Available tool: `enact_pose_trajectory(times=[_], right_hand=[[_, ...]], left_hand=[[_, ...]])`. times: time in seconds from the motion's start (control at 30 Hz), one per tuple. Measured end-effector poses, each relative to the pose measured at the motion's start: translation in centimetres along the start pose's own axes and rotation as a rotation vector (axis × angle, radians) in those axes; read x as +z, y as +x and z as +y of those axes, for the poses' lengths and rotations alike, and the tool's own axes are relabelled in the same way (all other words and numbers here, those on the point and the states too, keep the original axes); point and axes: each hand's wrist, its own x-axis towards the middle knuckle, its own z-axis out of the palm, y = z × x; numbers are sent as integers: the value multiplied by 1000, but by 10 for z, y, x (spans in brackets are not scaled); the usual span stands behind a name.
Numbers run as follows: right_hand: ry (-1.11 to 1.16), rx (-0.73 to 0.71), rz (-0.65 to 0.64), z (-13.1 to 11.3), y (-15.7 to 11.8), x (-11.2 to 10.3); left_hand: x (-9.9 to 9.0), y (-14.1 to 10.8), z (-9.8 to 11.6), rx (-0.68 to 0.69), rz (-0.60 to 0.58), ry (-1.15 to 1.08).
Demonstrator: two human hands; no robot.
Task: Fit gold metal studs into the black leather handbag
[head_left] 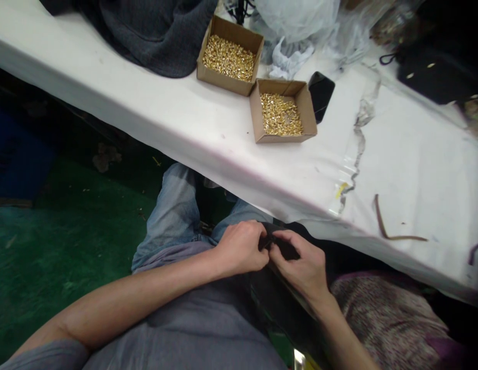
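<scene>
Low in the lap, left hand [242, 247] and right hand [300, 264] meet fingertip to fingertip, both pinching a small dark piece [270, 241] between them. Beyond, on the desk [408, 154], sit two boxes [282, 109] of gold bits.

Both hands [275, 254] pinch dark fabric [287, 250] below table [185, 128].

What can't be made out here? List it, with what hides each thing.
Head view only:
- Small black piece: mostly covered by the left hand and right hand, and dark on dark; its kind is unclear.
- Gold parts in the two cardboard boxes: too small to identify.
- Black phone: partly behind the nearer box.
</scene>
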Motion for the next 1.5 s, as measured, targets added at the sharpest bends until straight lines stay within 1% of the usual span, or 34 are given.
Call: enact_pose_trajectory(times=[0.1,0.37,0.57,0.7,0.87,1.03,1.13,1.23,1.37,1.5], right_hand=[[26,-36,-14,0,1,1],[54,-83,-9,10,-3,0],[73,-85,11,10,-6,0],[128,-49,-11,6,-2,-3],[197,-27,-43,-3,5,-7],[126,78,-8,0,-2,-4],[76,49,-14,1,-4,-2],[56,42,1,2,-2,-2],[98,141,-19,4,3,-3],[160,204,-25,7,10,-1]], left_hand=[[5,-4,3,-34,36,9],[22,-4,1,2,108,-2],[24,-1,-4,57,115,-19],[20,0,-4,70,102,0],[12,1,2,63,85,102],[3,3,7,68,40,182],[-1,7,6,90,7,183],[-7,15,6,147,-44,229],[-19,29,10,265,-145,375],[-28,39,14,397,-182,529]])
